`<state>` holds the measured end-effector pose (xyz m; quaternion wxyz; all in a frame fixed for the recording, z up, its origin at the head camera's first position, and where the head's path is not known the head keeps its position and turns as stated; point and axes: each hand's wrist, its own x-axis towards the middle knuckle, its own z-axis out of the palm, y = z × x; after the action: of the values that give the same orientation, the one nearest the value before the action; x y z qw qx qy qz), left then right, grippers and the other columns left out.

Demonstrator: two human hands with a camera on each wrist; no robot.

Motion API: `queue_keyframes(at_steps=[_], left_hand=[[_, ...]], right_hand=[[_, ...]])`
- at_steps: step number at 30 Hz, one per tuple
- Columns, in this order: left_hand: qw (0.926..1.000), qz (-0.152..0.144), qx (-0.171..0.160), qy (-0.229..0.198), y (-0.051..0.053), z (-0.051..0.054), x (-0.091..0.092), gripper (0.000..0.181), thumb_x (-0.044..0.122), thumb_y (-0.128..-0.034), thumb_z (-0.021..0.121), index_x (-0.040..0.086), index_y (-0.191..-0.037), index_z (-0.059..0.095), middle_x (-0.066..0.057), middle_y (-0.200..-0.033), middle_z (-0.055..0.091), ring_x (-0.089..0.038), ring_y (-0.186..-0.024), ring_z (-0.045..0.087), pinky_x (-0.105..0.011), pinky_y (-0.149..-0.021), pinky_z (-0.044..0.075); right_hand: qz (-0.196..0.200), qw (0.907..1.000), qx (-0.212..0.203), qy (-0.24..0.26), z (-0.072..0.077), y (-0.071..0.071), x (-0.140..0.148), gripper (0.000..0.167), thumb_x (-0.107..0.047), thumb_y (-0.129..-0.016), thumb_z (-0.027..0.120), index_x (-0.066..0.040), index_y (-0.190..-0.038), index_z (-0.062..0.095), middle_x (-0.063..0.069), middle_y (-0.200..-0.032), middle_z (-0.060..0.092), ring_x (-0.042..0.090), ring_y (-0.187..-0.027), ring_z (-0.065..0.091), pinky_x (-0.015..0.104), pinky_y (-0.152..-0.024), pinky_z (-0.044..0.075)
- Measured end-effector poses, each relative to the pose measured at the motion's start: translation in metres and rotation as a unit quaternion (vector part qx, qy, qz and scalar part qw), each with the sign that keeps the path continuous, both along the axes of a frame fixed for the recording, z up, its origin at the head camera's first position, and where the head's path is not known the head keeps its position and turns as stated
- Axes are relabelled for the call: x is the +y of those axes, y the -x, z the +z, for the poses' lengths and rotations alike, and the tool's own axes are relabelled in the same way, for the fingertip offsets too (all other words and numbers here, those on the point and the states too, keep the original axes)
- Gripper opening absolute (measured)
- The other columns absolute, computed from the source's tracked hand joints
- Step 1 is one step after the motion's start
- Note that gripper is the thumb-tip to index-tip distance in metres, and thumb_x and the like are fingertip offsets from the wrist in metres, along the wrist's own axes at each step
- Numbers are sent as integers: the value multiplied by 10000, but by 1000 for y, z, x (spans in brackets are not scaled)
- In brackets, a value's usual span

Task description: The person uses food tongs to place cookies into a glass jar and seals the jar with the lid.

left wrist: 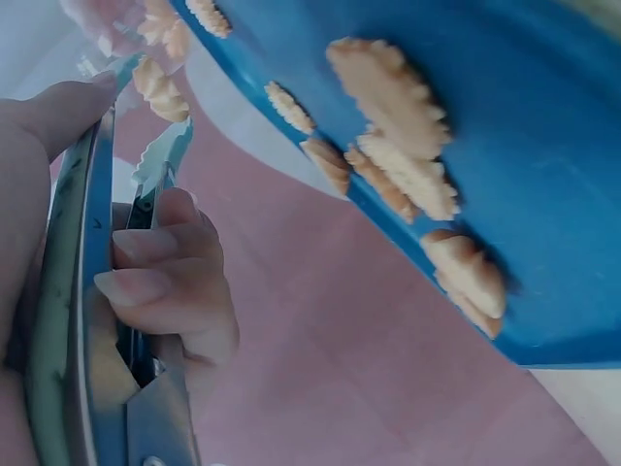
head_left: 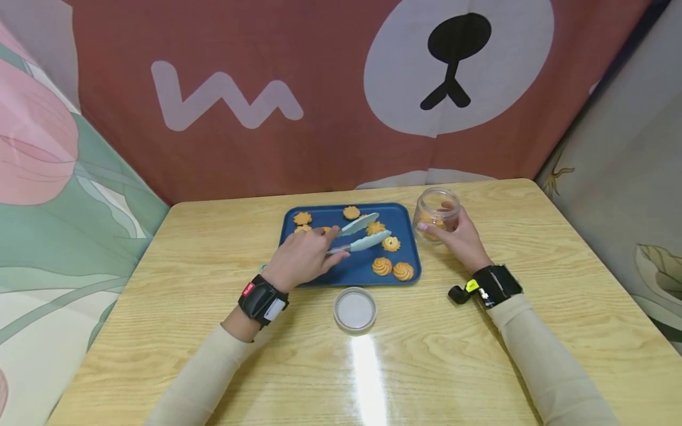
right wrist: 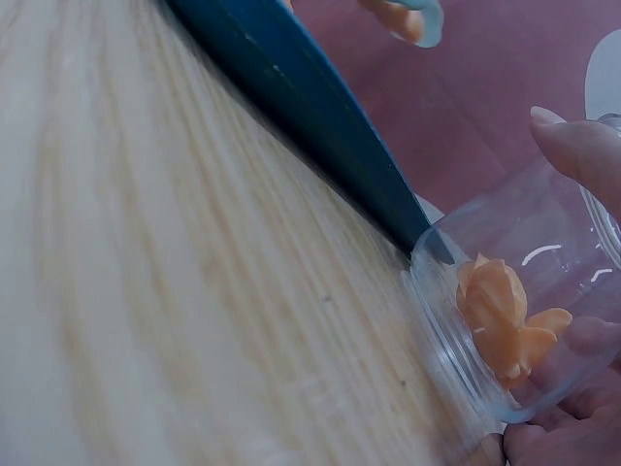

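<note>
My left hand (head_left: 303,257) holds a pair of tongs (head_left: 367,239) with pale blue scalloped tips above the tray. A cookie (left wrist: 160,89) sits between those tips in the left wrist view. The blue tray (head_left: 346,275) carries several golden swirled cookies (head_left: 382,266). Right of the tray, my right hand (head_left: 466,242) grips a clear jar (head_left: 438,204), thumb on the near side and fingers round the far side. Some cookies (right wrist: 505,316) lie at the bottom of the jar, as the right wrist view shows.
A round lid (head_left: 355,309) lies on the wooden table (head_left: 426,355) in front of the tray. Behind the table hangs a reddish-brown cloth (head_left: 319,154) with a bear's face. Printed cloths flank both sides.
</note>
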<state>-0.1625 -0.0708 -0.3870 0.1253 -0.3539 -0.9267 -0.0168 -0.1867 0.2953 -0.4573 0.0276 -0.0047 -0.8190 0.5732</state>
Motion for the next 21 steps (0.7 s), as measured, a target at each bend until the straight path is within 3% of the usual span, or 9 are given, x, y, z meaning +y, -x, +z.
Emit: queue_keyframes(at_steps=[7, 21], left_hand=[[9997, 27, -200, -125, 4, 8, 11, 540, 518, -1020, 652, 110, -1373, 645, -26, -729, 555, -107, -476, 467, -219, -435, 291], [9993, -104, -199, -296, 13, 25, 30, 606, 526, -1043, 605, 84, -1458, 600, -46, -827, 636, -107, -525, 540, -221, -474, 355]], right_hand=[[-6, 10000, 23, -96, 1, -1, 0, 979, -399, -934, 800, -96, -1658, 213, 173, -1654, 369, 370, -1583, 324, 595, -1265, 279], [-1, 10000, 6, -44, -2, 1, 1, 981, -382, -935, 802, -101, -1662, 206, 180, -1658, 360, 357, -1592, 306, 573, -1283, 257]])
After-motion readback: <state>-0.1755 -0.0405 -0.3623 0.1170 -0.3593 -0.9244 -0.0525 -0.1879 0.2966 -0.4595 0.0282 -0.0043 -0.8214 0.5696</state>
